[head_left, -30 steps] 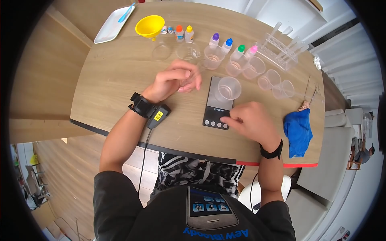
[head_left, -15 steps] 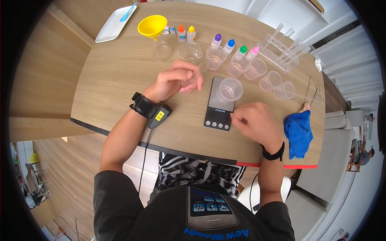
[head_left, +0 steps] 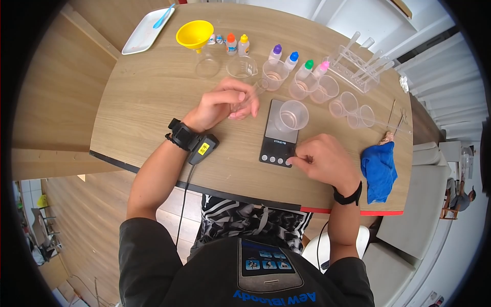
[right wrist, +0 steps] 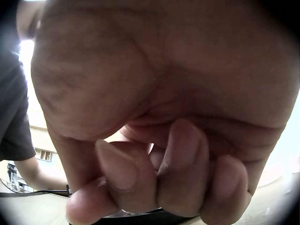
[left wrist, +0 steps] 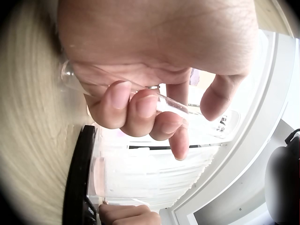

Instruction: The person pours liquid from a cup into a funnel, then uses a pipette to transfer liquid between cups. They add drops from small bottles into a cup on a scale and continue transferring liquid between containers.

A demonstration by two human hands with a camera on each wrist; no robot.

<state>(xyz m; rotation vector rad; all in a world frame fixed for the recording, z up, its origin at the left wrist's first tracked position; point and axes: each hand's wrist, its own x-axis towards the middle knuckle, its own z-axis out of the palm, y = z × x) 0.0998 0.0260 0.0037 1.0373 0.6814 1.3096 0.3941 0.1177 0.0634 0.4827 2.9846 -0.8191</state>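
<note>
My left hand (head_left: 225, 105) curls its fingers round a clear test tube (left wrist: 173, 105); the tube's rounded end sticks out at the little-finger side in the left wrist view. Left of the black digital scale (head_left: 275, 148), that hand hovers over the table. On the scale's plate stands a clear plastic cup (head_left: 292, 115). My right hand (head_left: 327, 161) is at the scale's lower right corner, its thumb tip (head_left: 292, 160) right at the rightmost round button. The right wrist view shows its fingers (right wrist: 183, 145) folded in toward the palm, holding nothing.
Several plastic cups (head_left: 275, 75) and dropper bottles (head_left: 291, 61) line the back, near a test tube rack (head_left: 353, 69). A yellow funnel (head_left: 194, 35), beaker (head_left: 242, 67) and white tray (head_left: 140, 38) lie back left. A blue cloth (head_left: 378, 171) is at right.
My right thumb drew back from the scale's front to its right edge, then came onto the rightmost button. The left hand with the test tube has hardly moved.
</note>
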